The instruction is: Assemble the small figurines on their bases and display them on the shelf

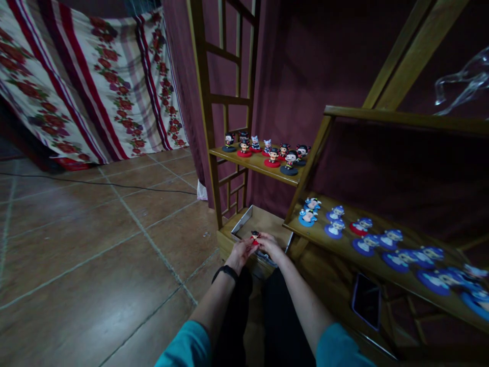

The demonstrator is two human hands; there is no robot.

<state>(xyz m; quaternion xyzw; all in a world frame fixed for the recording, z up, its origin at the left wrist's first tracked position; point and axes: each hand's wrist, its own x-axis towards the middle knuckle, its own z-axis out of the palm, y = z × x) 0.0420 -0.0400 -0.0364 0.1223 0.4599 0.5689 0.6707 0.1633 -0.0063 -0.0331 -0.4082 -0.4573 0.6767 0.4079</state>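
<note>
Between my two hands I hold a small figurine [254, 236] with black hair and a red base, over the near side of a shallow cardboard box [263, 216]. My left hand [241, 253] is closed on its left side, a dark band around the wrist. On the other side my right hand [270, 244] grips it with closed fingers. The box sits on the low wooden ledge of a shelf unit. Above it, a wooden shelf [252, 162] carries several similar figurines [272, 157] on red and black bases.
To the right, a lower shelf [305, 233] bears several figurines [367, 243] on blue, purple and red bases. A phone [367, 300] lies below that shelf. A clear glass-like ornament [464, 81] stands at upper right. A cable [153, 189] crosses the tiled floor [114, 255] near a patterned cloth [114, 81].
</note>
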